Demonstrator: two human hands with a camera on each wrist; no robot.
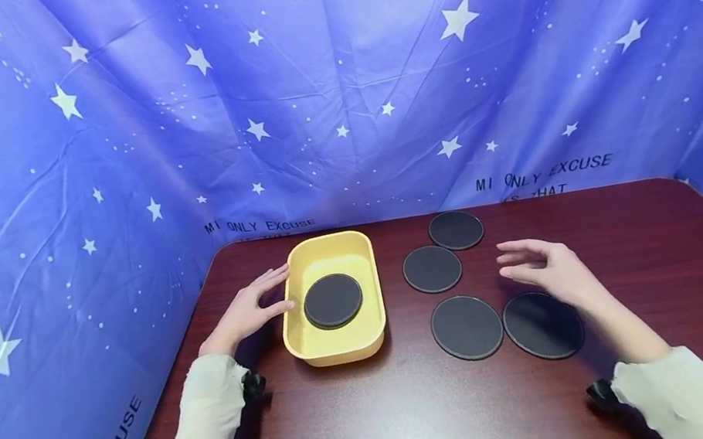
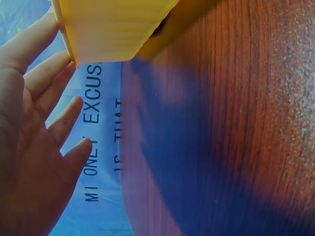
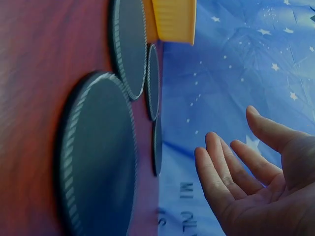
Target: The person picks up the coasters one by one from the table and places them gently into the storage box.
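Note:
A yellow rectangular tub stands left of the table's middle, with a round black coaster lying inside on its floor. At its left side, my left hand touches the rim with extended fingertips; the left wrist view shows these fingers against the tub's edge. My right hand hovers with loosely bent fingers and holds nothing. Below it lies a black coaster with a stitched edge, close beside another coaster. Farther back are two more coasters, one nearer and one behind.
The dark red wooden table has a glossy patch of reflected light at the front. Blue curtains with white stars and printed letters hang behind the table and along both sides.

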